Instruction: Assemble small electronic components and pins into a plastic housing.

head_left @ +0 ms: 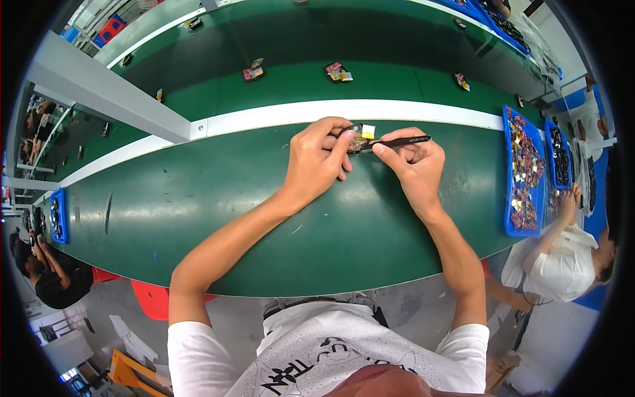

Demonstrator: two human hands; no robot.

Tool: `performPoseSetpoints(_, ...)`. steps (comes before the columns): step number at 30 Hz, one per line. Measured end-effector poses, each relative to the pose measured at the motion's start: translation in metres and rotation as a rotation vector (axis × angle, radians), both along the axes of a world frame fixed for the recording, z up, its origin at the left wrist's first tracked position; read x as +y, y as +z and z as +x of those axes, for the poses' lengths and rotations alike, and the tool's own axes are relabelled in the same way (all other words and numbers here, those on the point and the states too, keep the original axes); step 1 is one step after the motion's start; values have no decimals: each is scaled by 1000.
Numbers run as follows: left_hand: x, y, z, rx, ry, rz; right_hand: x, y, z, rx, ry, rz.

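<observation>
Tweezers (407, 141), black, pinched in right hand (421, 169), long axis roughly crosswise, tip leftward at small electronic part (358, 130); contact unclear. Part gripped by nearer left hand (316, 155), fingers partly covering it; yellow-white tab (368, 132) exposed. White rail (423, 111) just beyond; blue tray (522, 232) well right.

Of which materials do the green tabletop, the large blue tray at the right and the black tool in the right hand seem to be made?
Green tabletop: probably a rubber or vinyl covering, smooth and semi-gloss, with reflections and scuffs.
Blue tray: likely smooth plastic; even colour, rounded corners.
Black tool: coated metal or plastic; its slim, dark, smooth body leaves this open.
</observation>
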State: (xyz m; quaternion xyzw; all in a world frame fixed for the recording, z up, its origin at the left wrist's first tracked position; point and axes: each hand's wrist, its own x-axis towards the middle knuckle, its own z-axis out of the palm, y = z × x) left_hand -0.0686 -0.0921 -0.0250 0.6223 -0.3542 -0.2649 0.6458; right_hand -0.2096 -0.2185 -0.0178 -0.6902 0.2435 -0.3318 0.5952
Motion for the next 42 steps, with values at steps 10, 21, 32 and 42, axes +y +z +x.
performPoseSetpoints(10,3,-4,10,167,-144,16,-7,-4,-2,-12,43,75)
performPoseSetpoints(21,5,-4,14,213,-195,-19,3,1,-4,-37,50,-223)
performPoseSetpoints(32,6,-3,13,203,-191,-38,5,-3,-3,-66,38,-268)
performPoseSetpoints(42,7,-6,15,189,-201,-32,5,0,-4,-38,65,-285)
